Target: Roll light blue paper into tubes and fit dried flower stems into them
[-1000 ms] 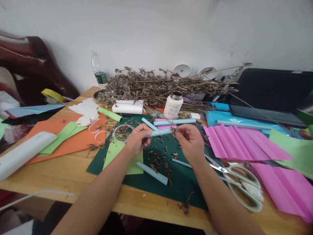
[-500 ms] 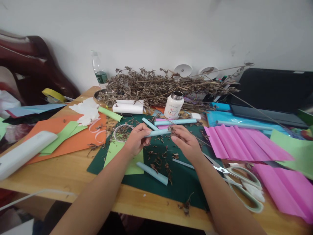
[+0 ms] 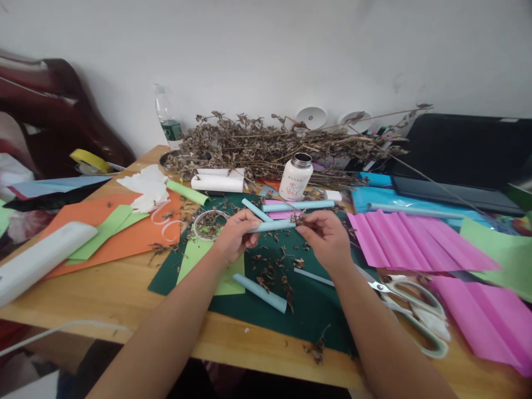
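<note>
Held above the dark green sheet (image 3: 307, 310), a light blue paper tube (image 3: 274, 225) is pinched at its left end by my left hand (image 3: 236, 235). At the tube's right end, my right hand (image 3: 326, 235) has its fingers closed on a sprig of dried leaves (image 3: 296, 219); whether it is inside the opening I cannot tell. More blue tubes lie around: one in front (image 3: 261, 292), a long one (image 3: 298, 205) and a shorter one (image 3: 255, 209) behind. A round container (image 3: 198, 233) of leaf crumbs stands left, beside a light green paper (image 3: 195, 260).
Scissors (image 3: 409, 310) and pink crepe paper (image 3: 415, 241) lie to the right. A white bottle without a lid (image 3: 295, 180) stands behind the tubes. A heap of dried plants (image 3: 266, 141) lines the wall, near a laptop (image 3: 465, 160). Orange paper (image 3: 124, 238) is on the left.
My right hand has shifted slightly right, and the tube has moved a little right with my left hand. More of the tube's right end shows now.
</note>
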Tool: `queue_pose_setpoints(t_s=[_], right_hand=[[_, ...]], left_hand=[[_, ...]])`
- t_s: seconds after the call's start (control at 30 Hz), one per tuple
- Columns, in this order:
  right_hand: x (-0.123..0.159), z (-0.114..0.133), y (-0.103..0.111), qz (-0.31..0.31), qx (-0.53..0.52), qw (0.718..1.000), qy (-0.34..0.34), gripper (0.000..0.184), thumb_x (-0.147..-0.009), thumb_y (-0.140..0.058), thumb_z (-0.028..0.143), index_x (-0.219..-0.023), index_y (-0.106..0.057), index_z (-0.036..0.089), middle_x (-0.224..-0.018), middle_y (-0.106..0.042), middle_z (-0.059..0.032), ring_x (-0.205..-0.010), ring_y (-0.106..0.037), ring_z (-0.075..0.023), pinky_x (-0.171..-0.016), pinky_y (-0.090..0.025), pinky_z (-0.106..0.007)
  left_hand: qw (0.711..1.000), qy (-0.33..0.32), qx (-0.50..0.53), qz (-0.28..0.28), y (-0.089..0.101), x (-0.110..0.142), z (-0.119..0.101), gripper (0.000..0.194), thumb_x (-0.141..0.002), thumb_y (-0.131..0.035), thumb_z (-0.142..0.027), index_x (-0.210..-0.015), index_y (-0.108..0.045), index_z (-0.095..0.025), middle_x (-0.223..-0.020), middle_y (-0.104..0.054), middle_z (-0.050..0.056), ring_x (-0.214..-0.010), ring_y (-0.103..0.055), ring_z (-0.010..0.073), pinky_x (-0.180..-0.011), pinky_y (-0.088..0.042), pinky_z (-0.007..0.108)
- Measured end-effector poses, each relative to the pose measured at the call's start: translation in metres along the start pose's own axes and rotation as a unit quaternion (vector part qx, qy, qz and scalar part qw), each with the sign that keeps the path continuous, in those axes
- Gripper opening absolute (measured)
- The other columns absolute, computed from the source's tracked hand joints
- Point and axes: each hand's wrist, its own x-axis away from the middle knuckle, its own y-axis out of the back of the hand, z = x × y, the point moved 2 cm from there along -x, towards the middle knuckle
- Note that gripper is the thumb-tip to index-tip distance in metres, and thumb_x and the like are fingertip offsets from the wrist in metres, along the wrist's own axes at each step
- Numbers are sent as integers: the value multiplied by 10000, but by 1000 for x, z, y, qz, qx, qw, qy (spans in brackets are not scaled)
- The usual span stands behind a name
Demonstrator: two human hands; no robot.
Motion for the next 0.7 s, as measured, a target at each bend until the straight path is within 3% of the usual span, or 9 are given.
queue_pose_setpoints(t_s=[0.1,0.37,0.53,0.7], right_hand=[[0,1,0,-9,12,1000,-12,92,-634,-613,194,-672,-529,200,-620,-528,32,-542,-487,-96,-513,-406,-237],[3,-15,-8,-40,-141,987,-73,132,-631,-629,258,-670,-515,204,-587,-503,43,-526,-464,-84,-480,-387,-210],[4,-19,-11,-38,-145,987,-66,180,-644,-611,352,-635,-526,194,-577,-484,28,-515,-433,-94,-474,-368,-235],[5,-14,-5,-18,-118,993,-28,242,-745,-472,395,-646,-562,194,-689,-514,-19,-575,-450,-119,-527,-388,-282]], left_hand=[[1000,2,1,4,-1,0,1,136,-635,-551,-189,-600,-424,-156,-332,-466,-57,-279,-328,44,-309,-241,136],[1000,8,-6,7,-3,1,3,171,-627,-567,-208,-588,-407,-161,-340,-467,-60,-275,-325,41,-312,-236,138],[1000,10,3,4,-4,1,5,177,-616,-576,-209,-581,-411,-158,-336,-468,-57,-272,-327,40,-313,-228,138],[999,17,37,2,-7,2,5,154,-626,-564,-204,-601,-419,-159,-336,-466,-60,-271,-329,42,-315,-232,139]])
